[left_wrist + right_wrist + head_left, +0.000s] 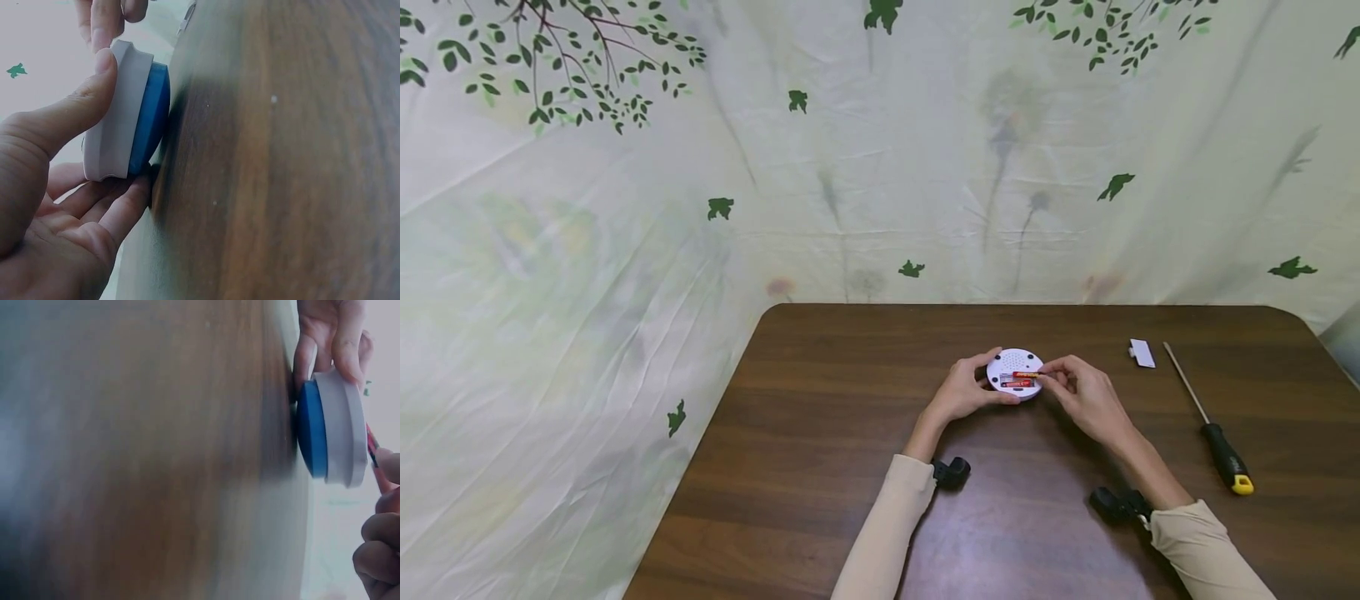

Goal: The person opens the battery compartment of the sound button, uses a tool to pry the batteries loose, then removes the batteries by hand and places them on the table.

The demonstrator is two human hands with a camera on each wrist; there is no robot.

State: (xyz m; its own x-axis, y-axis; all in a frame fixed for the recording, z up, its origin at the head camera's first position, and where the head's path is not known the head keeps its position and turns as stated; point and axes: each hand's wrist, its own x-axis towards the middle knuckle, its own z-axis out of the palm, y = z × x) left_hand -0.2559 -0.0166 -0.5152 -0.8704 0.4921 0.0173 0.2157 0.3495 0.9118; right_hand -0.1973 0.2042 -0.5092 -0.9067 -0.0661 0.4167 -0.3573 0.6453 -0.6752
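A round white device (1011,360) with a blue dome (150,119) is held underside up, its dome toward the table. My left hand (961,390) grips its rim, thumb on the near side and fingers round the far side. One red battery (1018,385) lies in the battery compartment on the upturned face. Above that, a second battery (1024,374) overlaps the compartment, its right end pinched between the thumb and fingers of my right hand (1090,400). In the right wrist view this battery (371,439) stands tilted off the white face.
A small white battery cover (1141,353) lies on the brown table (820,400), right of my right hand. Further right is a screwdriver (1221,450) with a black and yellow handle, its shaft pointing away. A leaf-printed curtain (850,167) hangs behind the table.
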